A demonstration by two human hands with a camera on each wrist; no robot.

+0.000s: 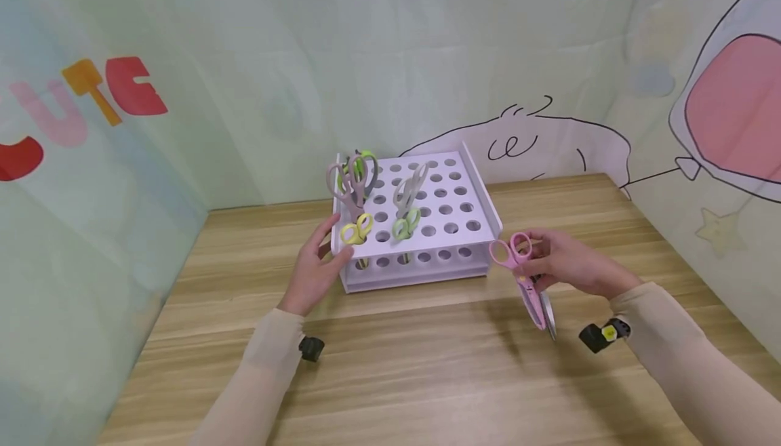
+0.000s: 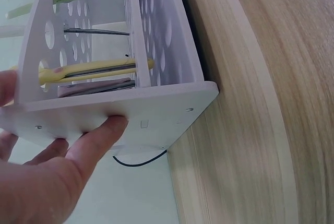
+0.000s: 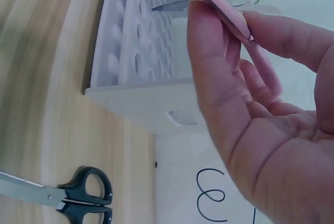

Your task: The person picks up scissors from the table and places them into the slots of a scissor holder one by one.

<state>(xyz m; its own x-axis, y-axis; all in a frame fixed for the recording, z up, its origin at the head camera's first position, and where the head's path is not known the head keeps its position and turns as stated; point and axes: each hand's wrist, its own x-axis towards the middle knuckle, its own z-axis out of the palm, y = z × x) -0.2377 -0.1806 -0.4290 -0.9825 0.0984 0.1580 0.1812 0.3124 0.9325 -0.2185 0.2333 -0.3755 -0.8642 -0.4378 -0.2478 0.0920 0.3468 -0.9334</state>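
Observation:
My right hand [image 1: 558, 263] pinches a pair of pink scissors [image 1: 529, 291] between thumb and fingers, loops up and blades down, off the rack's front right corner. At the left front corner of a white two-tier rack [image 1: 439, 245] with rows of round holes, my left hand [image 1: 316, 273] grips the side panel. Its thumb is over the front edge, fingers against the outer face [image 2: 156, 119]. Upright in the rack's left part stand mauve scissors [image 1: 351, 203], small yellow scissors [image 1: 363, 224], light green scissors [image 1: 403, 226], a whitish pair [image 1: 407, 195] and bright green handles [image 1: 368, 154].
Black-handled scissors [image 3: 78, 195] lie on the wooden table [image 1: 390, 365] to the right of the rack, partly hidden behind my right hand in the head view. A printed cloth backdrop [image 1: 274, 93] stands behind and beside the table.

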